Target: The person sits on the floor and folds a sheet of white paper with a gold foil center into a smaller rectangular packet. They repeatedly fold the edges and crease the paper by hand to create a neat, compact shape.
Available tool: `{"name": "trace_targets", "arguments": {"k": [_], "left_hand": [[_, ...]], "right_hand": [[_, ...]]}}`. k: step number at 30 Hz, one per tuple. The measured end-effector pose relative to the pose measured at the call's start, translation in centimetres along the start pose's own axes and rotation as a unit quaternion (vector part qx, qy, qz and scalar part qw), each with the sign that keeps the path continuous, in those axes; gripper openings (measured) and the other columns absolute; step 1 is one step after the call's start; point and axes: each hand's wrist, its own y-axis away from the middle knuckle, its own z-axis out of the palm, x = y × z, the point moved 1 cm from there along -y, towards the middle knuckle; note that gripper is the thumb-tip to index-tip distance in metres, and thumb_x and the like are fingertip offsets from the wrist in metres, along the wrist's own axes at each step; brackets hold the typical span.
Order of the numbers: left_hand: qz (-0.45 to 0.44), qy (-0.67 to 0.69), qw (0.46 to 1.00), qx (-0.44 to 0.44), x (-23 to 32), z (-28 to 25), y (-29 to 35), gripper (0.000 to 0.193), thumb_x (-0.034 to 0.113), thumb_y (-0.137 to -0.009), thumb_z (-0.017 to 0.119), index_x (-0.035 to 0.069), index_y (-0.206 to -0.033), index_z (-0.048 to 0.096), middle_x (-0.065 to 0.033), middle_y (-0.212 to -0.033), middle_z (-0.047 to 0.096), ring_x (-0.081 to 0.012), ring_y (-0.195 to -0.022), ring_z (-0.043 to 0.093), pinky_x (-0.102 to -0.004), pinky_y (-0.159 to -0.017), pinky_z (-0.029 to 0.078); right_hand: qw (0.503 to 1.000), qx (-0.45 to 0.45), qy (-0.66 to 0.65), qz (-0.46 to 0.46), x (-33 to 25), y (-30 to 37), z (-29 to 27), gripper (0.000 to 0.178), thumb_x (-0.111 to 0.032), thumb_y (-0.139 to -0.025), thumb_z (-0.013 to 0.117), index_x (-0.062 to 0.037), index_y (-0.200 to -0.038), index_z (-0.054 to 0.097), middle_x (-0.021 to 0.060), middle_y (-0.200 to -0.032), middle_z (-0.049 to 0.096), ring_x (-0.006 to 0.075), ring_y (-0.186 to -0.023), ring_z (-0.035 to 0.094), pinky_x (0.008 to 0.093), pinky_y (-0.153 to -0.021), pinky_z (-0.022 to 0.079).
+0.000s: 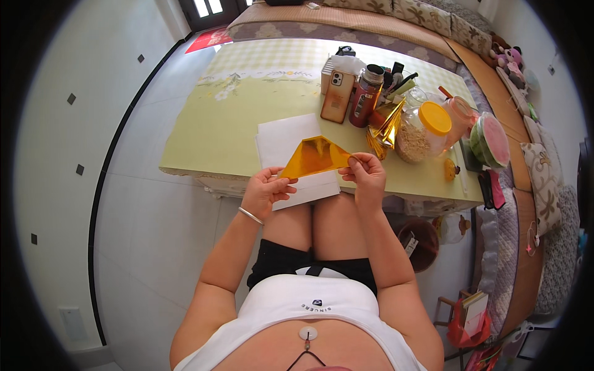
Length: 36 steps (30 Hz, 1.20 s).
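Between my two hands is a sheet of shiny gold foil paper (317,157), folded into a trapezoid with its narrow edge away from me. My left hand (270,187) pinches its left corner between thumb and fingers. At the opposite corner, my right hand (365,172) pinches the foil the same way. Beneath the foil, white paper (288,133) lies partly on the table and reaches over its near edge above my lap. More folded gold foil (387,127) is heaped on the table beyond my right hand.
The table (210,133) has a pale yellow cloth. Toward its right stand a phone (337,96), a red flask (366,98), a yellow-lidded jar (416,133) and a cut watermelon (492,141). Below the table's near right side is a brown bin (419,244). A long sofa (371,25) runs behind.
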Motion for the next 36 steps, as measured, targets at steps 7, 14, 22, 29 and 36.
{"name": "trace_targets", "arguments": {"k": [7, 14, 22, 29, 36], "left_hand": [[0.075, 0.040, 0.993, 0.084, -0.7, 0.1, -0.2, 0.016, 0.002, -0.093, 0.065, 0.004, -0.109, 0.065, -0.0171, -0.096, 0.074, -0.0229, -0.078, 0.075, -0.0294, -0.064, 0.061], [0.183, 0.064, 0.976, 0.094, -1.1, 0.2, -0.4, 0.018, -0.003, -0.093, 0.063, 0.004, -0.108, 0.066, -0.0162, -0.090, 0.074, -0.0234, -0.074, 0.075, -0.0298, -0.061, 0.062], [0.228, -0.005, 0.966, 0.119, -0.7, 0.6, 0.5, 0.008, 0.001, -0.095, 0.064, -0.001, -0.101, 0.069, -0.0146, -0.088, 0.073, -0.0244, -0.076, 0.075, -0.0318, -0.067, 0.063], [0.241, -0.019, 0.963, 0.122, -0.2, 1.1, 0.9, 0.008, 0.003, -0.094, 0.067, -0.002, -0.100, 0.069, -0.0123, -0.087, 0.073, -0.0231, -0.077, 0.074, -0.0316, -0.070, 0.062], [0.115, -0.091, 0.988, 0.058, -0.7, -1.1, -0.4, 0.013, -0.002, -0.087, 0.070, -0.001, -0.100, 0.072, -0.0088, -0.086, 0.074, -0.0178, -0.078, 0.072, -0.0276, -0.070, 0.058]], "right_hand": [[0.999, -0.033, 0.019, 0.006, -0.6, 1.2, 0.4, 0.016, -0.001, -0.096, 0.063, 0.0006, -0.111, 0.067, 0.0077, -0.088, 0.071, 0.0155, -0.071, 0.072, 0.0236, -0.061, 0.057], [0.999, -0.022, -0.025, -0.007, 0.8, 1.7, 0.3, 0.013, -0.001, -0.094, 0.065, 0.0005, -0.107, 0.070, 0.0076, -0.086, 0.071, 0.0154, -0.070, 0.072, 0.0226, -0.058, 0.057], [0.999, -0.031, -0.027, 0.016, 0.7, 2.2, 0.4, 0.015, -0.007, -0.096, 0.066, 0.0021, -0.107, 0.069, 0.0090, -0.089, 0.072, 0.0179, -0.074, 0.073, 0.0242, -0.064, 0.060], [0.998, -0.027, 0.016, 0.058, -0.2, 2.4, 0.6, 0.015, -0.010, -0.095, 0.069, 0.0009, -0.106, 0.069, 0.0070, -0.089, 0.072, 0.0173, -0.073, 0.073, 0.0230, -0.059, 0.057], [0.988, -0.079, 0.090, 0.097, 0.2, 1.3, -2.4, 0.016, -0.009, -0.094, 0.070, 0.0020, -0.105, 0.068, 0.0064, -0.088, 0.071, 0.0145, -0.068, 0.072, 0.0200, -0.055, 0.053]]}}
